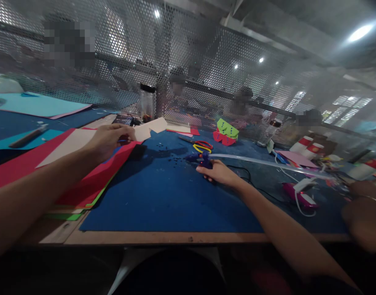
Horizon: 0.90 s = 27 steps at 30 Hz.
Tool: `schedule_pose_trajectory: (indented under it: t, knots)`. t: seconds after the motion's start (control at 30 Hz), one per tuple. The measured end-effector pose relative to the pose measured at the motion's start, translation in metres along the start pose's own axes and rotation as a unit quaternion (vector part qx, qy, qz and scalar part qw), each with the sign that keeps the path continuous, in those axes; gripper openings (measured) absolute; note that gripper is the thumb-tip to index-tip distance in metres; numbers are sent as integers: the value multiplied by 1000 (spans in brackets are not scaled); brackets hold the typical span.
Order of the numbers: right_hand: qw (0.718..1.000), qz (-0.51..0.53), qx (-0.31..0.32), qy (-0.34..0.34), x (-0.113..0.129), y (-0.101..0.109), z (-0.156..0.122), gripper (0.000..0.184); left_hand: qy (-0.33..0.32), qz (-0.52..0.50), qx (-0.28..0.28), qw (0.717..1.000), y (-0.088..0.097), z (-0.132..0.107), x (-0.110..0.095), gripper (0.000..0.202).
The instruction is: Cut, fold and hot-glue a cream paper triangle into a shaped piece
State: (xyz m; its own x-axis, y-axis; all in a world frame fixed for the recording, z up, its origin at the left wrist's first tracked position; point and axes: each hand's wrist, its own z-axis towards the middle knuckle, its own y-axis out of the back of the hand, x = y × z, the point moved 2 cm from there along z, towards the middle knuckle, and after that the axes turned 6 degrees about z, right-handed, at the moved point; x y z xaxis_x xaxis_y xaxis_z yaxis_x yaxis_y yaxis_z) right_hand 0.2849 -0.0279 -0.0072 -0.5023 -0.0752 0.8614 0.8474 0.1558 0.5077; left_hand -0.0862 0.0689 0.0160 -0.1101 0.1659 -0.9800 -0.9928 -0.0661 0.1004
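My left hand (109,138) is closed in a pinch on a cream paper piece (148,129) at the edge of a stack of coloured paper sheets (83,172), red on top, with green and pink below. My right hand (218,172) is wrapped round a blue glue gun (200,158) lying on the blue mat (163,196); a long clear glue stick (268,162) runs from the gun to the right. Red-and-yellow scissors (200,145) lie just beyond the gun.
A green and red folded paper craft (226,132) stands farther back. A pink device with a white cable (300,194) lies to the right. Another person's arm (364,213) rests at the right edge. A perforated metal screen (206,69) closes the back; cups (307,145) stand at right.
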Motion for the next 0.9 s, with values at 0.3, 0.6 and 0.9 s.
schedule_pose_trajectory:
  t: [0.3, 0.6, 0.9]
  knots:
    - [996, -87, 16, -32, 1, -3, 4, 37, -14, 11, 7, 1000, -3, 5, 8, 23]
    - [994, -98, 26, -43, 2, -4, 6, 36, -24, 7, 20, 1000, -4, 5, 9, 24]
    - [996, -82, 17, -30, -2, -3, 5, 37, -11, 4, 16, 1000, -7, 2, 8, 21]
